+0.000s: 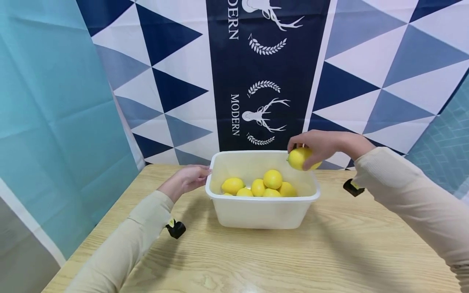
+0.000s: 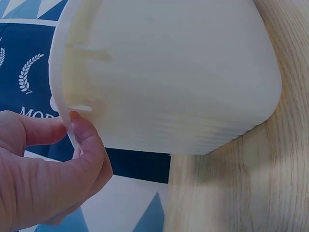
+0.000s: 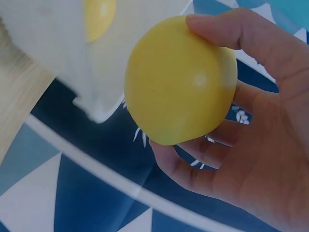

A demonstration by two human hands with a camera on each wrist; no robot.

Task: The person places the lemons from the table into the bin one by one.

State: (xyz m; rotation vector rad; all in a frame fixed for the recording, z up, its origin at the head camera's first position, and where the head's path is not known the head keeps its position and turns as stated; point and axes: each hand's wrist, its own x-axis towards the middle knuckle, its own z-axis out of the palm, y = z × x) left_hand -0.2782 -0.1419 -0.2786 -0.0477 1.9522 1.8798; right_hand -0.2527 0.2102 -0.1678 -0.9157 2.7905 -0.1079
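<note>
A white plastic tub [image 1: 261, 212] stands on the wooden table with several yellow lemons [image 1: 272, 179] inside. My left hand [image 1: 188, 178] pinches the tub's left rim between thumb and fingers; the left wrist view shows this hand [image 2: 58, 169] on the rim [image 2: 59, 72] from outside. Above the tub's right back corner, my right hand [image 1: 322, 145] grips one lemon [image 1: 301, 158]. In the right wrist view the thumb and fingertips of this hand [image 3: 260, 116] go round that lemon [image 3: 181, 82]. Some lemons in the tub are partly hidden by its front wall.
The wooden table [image 1: 234, 256] reaches toward me and to both sides of the tub. Behind it hangs a patterned cloth [image 1: 183, 81] with triangles and deer prints. A light blue curtain [image 1: 55, 101] hangs at the left.
</note>
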